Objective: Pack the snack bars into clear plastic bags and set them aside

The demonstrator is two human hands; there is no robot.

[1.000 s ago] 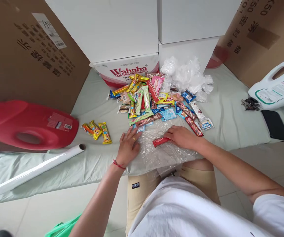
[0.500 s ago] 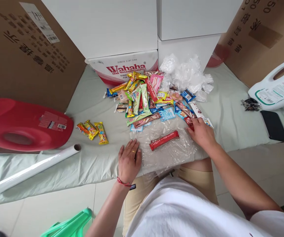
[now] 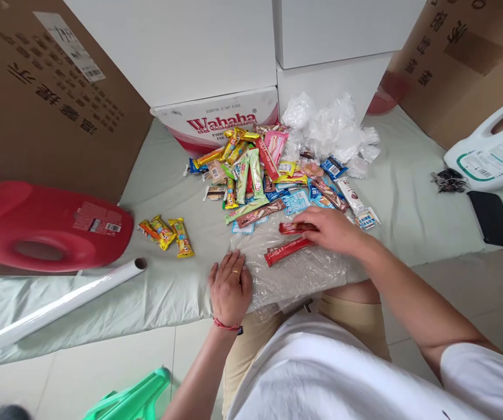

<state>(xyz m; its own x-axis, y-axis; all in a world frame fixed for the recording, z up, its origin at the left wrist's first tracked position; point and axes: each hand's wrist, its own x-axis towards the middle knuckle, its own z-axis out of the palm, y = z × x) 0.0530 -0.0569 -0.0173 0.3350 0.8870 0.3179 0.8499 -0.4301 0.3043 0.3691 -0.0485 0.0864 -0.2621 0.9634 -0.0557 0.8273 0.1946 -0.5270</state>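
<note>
My right hand (image 3: 328, 229) pinches one end of a dark red snack bar (image 3: 292, 228), just behind a longer red snack bar (image 3: 287, 251). That longer bar lies on a crinkled sheet of clear plastic film (image 3: 295, 280) at the table's front edge. Palm down with fingers stretched out, my left hand (image 3: 230, 286) rests on the left border of the film. A heap of wrapped snacks (image 3: 255, 175) in green, yellow, blue, pink and brown wrappers lies beyond the film. Several yellow snack packets (image 3: 164, 232) lie apart to the left.
Crumpled clear plastic (image 3: 328, 131) sits behind the heap. A red jug (image 3: 59, 224) and a white roll (image 3: 67, 306) are at left; a white detergent bottle (image 3: 492, 143), keys (image 3: 448, 179) and a black phone (image 3: 493, 217) at right. White boxes (image 3: 173, 46) stand behind.
My right hand has moved left from the heap's right edge, carrying the dark red bar over the film beside the longer red bar. My left hand has stayed in place.
</note>
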